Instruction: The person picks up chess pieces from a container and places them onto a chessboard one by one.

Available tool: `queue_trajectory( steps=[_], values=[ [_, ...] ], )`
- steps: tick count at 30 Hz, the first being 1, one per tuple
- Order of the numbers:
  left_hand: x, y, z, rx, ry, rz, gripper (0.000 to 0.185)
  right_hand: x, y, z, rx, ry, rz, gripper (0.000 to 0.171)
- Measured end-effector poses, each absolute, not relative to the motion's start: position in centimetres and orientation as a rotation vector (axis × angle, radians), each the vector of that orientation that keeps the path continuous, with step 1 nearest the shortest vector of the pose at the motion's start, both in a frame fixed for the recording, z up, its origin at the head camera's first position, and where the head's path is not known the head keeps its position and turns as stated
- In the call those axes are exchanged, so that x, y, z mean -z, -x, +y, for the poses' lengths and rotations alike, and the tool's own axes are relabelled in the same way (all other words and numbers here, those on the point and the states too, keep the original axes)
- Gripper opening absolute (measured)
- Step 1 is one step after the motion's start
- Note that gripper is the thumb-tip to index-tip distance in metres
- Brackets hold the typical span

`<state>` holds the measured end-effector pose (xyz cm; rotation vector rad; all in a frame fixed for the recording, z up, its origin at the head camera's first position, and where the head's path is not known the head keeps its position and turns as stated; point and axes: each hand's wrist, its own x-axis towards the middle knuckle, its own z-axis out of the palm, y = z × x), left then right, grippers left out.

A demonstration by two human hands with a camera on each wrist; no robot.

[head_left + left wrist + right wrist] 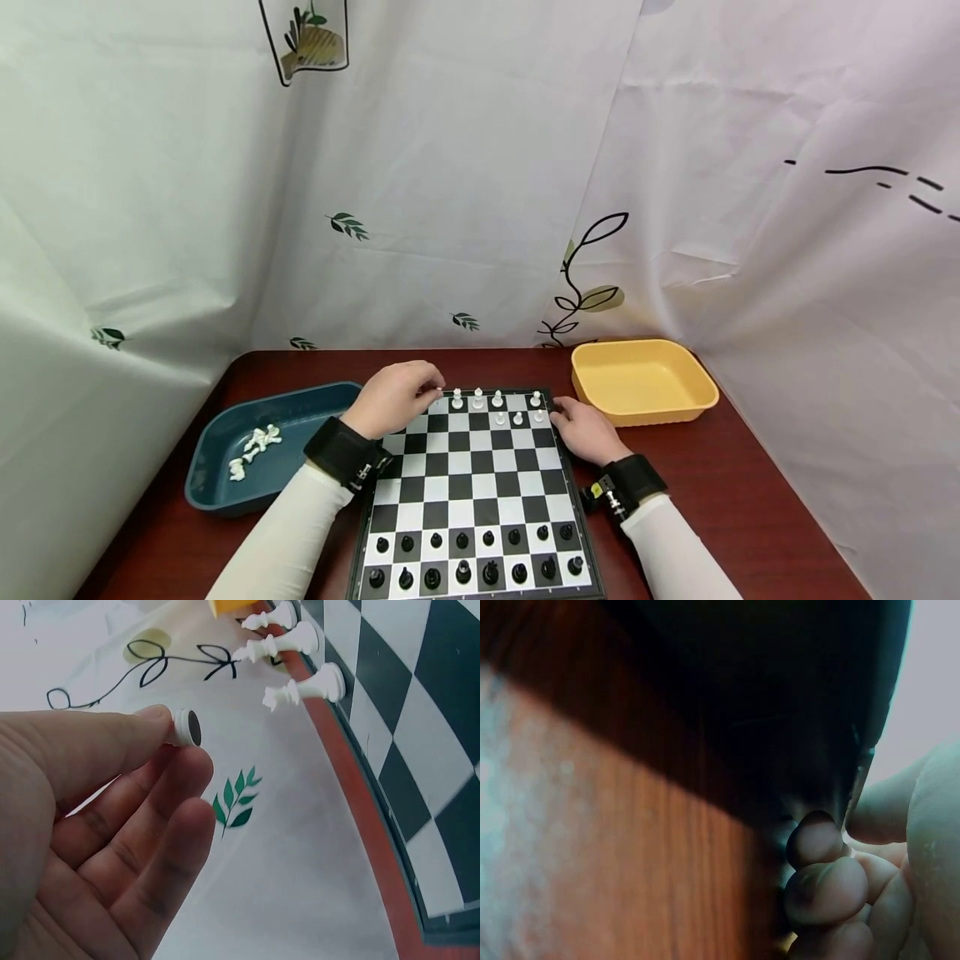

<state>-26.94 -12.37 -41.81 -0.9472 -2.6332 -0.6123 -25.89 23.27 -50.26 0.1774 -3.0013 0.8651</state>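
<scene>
Pinching a small round-based white plastic chess piece (pixel 184 727), left hand (pixel 393 398); right hand (pixel 588 431) gripping the chessboard (pixel 472 492) edge.

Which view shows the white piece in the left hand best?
The left wrist view: the white piece shows close up, base toward the camera, pinched by the left hand. In the head view the hand hides it. The right wrist view shows none of it.

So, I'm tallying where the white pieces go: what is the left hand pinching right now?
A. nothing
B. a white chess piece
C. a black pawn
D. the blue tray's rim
B: the left wrist view shows the left hand pinching a white chess piece between thumb and fingertips, its dark round base facing the camera.
</scene>
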Motion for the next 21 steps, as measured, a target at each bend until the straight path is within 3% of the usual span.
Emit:
queue_trajectory(
  steps=[21],
  values=[
    [44.2,28.0,-8.6,0.662,1.187,-2.656,0.009,50.0,25.7,23.3,-0.881,-0.201,-2.972,0.042]
  ],
)
